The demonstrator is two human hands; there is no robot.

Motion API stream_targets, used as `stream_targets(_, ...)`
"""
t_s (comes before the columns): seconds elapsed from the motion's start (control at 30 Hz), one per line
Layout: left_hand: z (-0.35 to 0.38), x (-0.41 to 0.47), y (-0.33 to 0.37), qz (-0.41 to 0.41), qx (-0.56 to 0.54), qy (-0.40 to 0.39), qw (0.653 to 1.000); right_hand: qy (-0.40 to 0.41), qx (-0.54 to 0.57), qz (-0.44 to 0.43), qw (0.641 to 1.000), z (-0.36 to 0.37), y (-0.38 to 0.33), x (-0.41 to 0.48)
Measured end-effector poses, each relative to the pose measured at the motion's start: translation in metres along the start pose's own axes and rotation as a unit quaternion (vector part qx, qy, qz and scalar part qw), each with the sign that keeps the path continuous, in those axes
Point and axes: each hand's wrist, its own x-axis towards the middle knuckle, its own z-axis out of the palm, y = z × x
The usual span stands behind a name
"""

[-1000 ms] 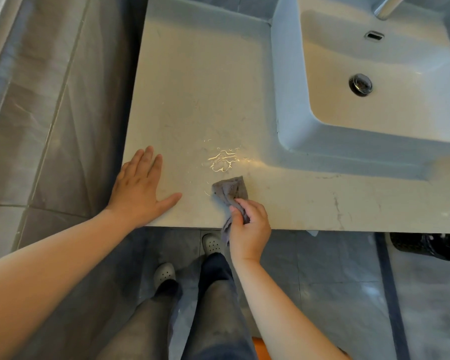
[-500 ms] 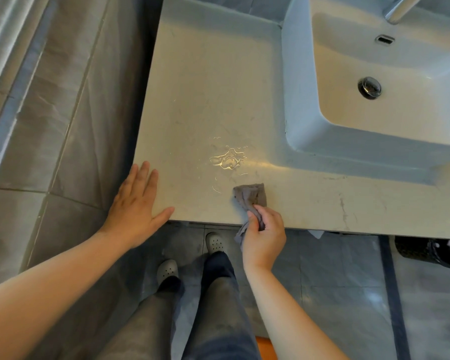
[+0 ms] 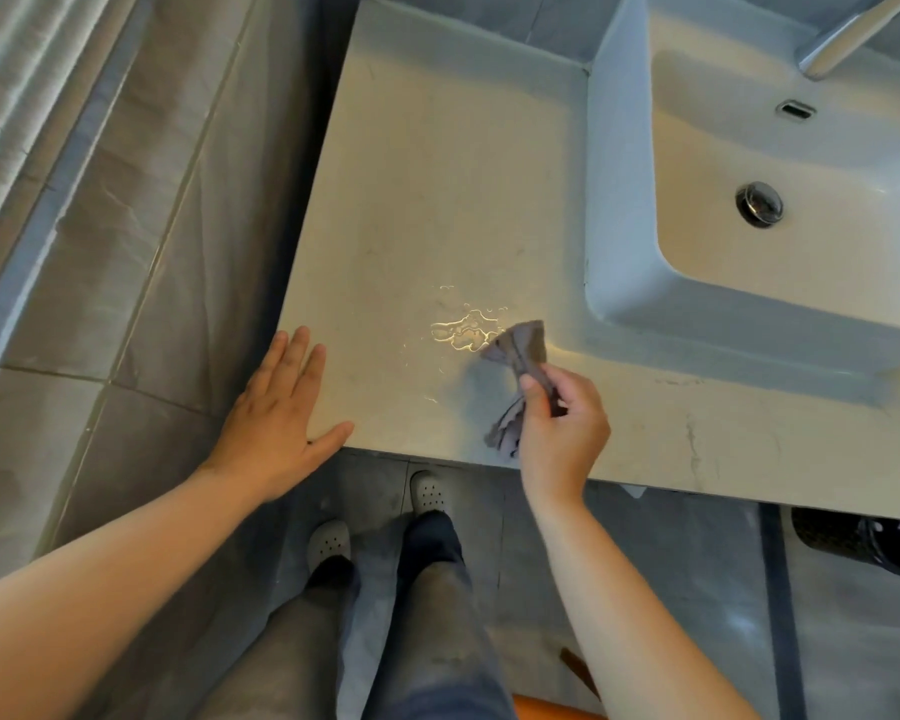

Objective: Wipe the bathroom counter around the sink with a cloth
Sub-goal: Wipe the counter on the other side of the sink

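A pale stone counter (image 3: 437, 163) runs left of a white rectangular sink (image 3: 624, 210). A small puddle of water (image 3: 463, 328) glints on the counter near its front. My right hand (image 3: 559, 433) pinches a small grey cloth (image 3: 521, 345), whose upper end touches the right edge of the puddle; its other end hangs below my fingers. My left hand (image 3: 276, 423) lies flat, fingers spread, on the counter's front left corner, holding nothing.
A chrome drain plug (image 3: 759, 204) sits in the basin and a tap spout (image 3: 848, 39) reaches over it. Grey tiled wall stands to the left. A dark bin (image 3: 863, 545) sits under the counter at right. My legs and white clogs (image 3: 430, 491) stand below the edge.
My right hand has carried the cloth up from the counter's front edge to the puddle's right side. My left hand stays flat on the corner. The view has shifted slightly.
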Motion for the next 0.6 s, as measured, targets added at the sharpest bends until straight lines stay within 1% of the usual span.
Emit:
stream_targets(0.07,0.001,0.0,0.001,-0.008,-0.008,0.008,1.0,0.017,-0.014,0.009,1.0,0.002,0.004,0.031)
stream_targets(0.17,0.003,0.001,0.003,-0.013,-0.015,0.024,1.0,0.019,-0.046,0.037,0.998,0.013,0.013,0.066)
stream_targets(0.3,0.004,0.001,0.005,-0.018,-0.022,0.037,0.999,0.018,-0.081,0.063,0.995,0.035,0.026,0.082)
stream_targets(0.43,0.006,0.001,0.006,-0.025,-0.022,0.035,0.999,0.016,-0.109,0.021,0.994,0.051,0.027,0.079)
stream_targets(0.6,0.007,0.001,0.005,-0.025,-0.02,0.033,0.999,-0.011,-0.109,-0.019,0.994,0.068,0.021,0.078)
